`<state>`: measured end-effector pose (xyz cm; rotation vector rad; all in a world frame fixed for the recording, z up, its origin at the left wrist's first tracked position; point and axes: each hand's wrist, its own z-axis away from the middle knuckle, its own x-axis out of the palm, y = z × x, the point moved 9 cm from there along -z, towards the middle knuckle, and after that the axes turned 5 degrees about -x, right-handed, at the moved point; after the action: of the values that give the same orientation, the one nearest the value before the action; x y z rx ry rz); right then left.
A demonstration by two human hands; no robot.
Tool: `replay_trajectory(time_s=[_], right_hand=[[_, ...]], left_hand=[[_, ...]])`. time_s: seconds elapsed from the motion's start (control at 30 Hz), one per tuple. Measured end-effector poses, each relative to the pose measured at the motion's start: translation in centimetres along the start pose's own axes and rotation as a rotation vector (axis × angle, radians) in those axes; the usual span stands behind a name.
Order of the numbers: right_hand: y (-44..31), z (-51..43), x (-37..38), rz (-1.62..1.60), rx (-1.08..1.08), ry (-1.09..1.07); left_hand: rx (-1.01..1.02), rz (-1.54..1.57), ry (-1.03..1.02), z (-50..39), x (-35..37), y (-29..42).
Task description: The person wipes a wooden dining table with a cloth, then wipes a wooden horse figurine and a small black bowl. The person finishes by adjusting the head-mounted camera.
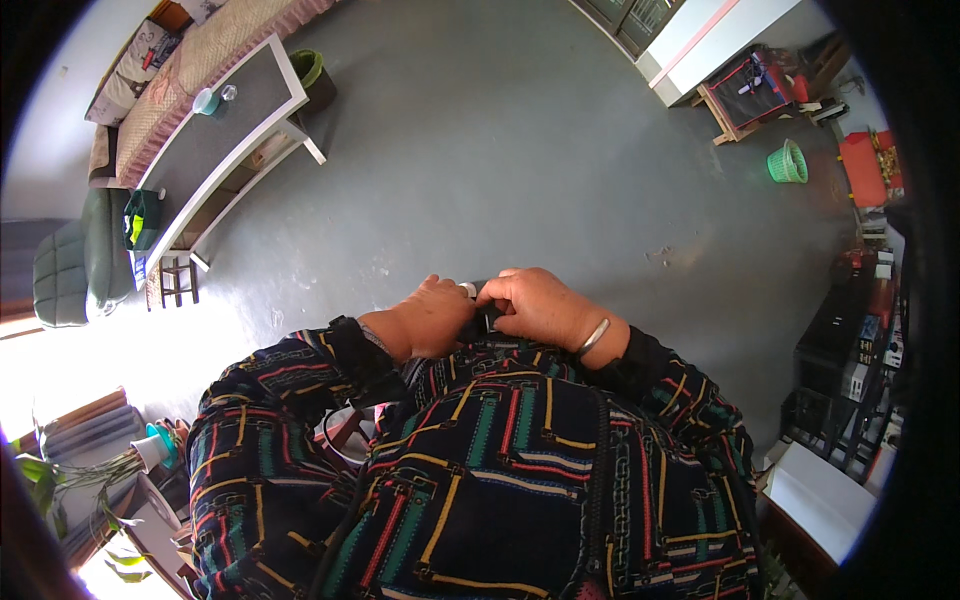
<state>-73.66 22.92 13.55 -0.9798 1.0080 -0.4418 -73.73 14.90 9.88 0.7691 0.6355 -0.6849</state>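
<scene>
My left hand point(429, 315) and my right hand point(538, 301) meet in front of my body, at the front of the patterned jacket point(517, 450). Between them is a small dark object point(480, 321), mostly covered by my fingers, so its kind is unclear. A small white rounded piece point(469, 289) shows by the left fingertips. The right thumb and bent fingers pinch the dark object from the right, while the left fingers close around its left side. A silver bangle point(594, 337) circles my right wrist.
Grey floor point(487, 150) spreads ahead. To the left stand a white-framed coffee table point(255, 82), a sofa point(176, 82), a green armchair point(105, 247) and a dark waste bin point(319, 86). On the right are a green basket point(787, 163) and a black shelf unit point(832, 337).
</scene>
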Motion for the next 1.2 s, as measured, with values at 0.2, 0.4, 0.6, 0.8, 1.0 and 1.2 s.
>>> replay_trajectory(time_s=[0.2, 0.4, 0.6, 0.8, 1.0, 1.2], right_hand=[[-1.9, 0.6, -1.2, 0.211, -0.168, 0.08], [-2.5, 0.8, -0.8, 0.302, -0.128, -0.027], [-2.5, 0.3, -0.9, 0.386, -0.1, -0.063], [-2.8, -0.6, -0.5, 0.494, -0.124, -0.143], [-4.9, -1.5, -1.0, 0.461, -0.425, -0.094], [-3.9, -3.0, -0.4, 0.392, -0.319, -0.089]], left_hand=[[0.022, -0.141, 0.092, 1.1, -1.4, 0.5], [0.012, -0.087, 0.126, 2.6, -3.7, 0.8], [-0.032, -0.195, 0.118, 2.8, -3.8, 1.3], [-0.118, -0.108, 0.198, 4.3, -5.0, 0.7], [-0.15, -0.047, 0.229, 4.8, -6.1, 0.6], [-0.228, 0.045, 0.197, 4.4, -6.0, 0.0]])
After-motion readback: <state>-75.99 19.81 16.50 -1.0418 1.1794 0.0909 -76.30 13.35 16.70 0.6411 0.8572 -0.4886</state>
